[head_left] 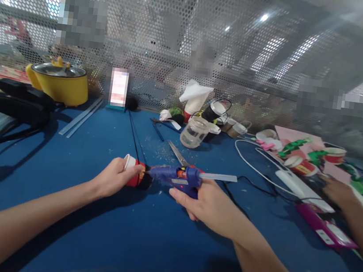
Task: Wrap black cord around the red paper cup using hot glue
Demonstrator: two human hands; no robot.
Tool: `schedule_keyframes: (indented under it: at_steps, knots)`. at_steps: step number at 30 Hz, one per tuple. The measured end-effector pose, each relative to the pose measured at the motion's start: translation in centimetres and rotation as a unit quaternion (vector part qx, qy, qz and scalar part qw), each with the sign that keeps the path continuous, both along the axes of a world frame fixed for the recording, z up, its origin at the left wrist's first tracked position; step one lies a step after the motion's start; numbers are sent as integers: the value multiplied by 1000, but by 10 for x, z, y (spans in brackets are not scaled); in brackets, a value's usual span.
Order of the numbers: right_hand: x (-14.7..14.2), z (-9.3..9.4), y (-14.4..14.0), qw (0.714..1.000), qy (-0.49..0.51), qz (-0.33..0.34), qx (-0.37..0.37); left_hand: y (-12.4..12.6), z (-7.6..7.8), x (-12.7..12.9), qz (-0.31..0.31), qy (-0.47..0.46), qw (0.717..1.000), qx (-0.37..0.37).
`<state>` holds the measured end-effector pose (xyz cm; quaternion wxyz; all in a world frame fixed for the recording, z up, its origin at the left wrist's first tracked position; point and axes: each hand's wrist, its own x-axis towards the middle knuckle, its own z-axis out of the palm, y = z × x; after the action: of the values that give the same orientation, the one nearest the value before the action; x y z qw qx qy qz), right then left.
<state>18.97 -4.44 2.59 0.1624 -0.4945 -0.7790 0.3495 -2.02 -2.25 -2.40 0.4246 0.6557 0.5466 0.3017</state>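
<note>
Right hand [207, 204] is wrapped around the grip of a blue glue gun [177, 178], glue stick jutting from its rear. The nozzle points left and meets the base of a small red paper cup [135, 172] — whether it actually touches cannot be told. Left hand [114, 178], just left of the gun, is curled round that cup, which lies on its side above the blue table [74, 211]. Just beyond the gun lie scissors [179, 154]; farther back, a clear jar [195, 132]. Far right, another person's hand [338, 191] rests beside a white power strip [298, 186].
</note>
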Motion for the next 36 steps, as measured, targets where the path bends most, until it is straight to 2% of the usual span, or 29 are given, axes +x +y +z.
schedule_keyframes:
  at_steps: [9,18,23,28,36]
  knots:
    - [-3,-1,4,1000,3,-18,21,0,3,1,8,9,1000,3]
    - [-1,1,0,1000,-14,10,12,0,2,2,7,-16,1000,-4]
    - [-3,-1,5,999,-5,-11,38,-2,1,0,-5,11,1000,12]
    - [-4,-4,11,999,-7,-2,52,-2,1,0,-13,32,999,23]
    - [-3,-2,8,999,1,-4,40,-2,3,2,-2,13,1000,13]
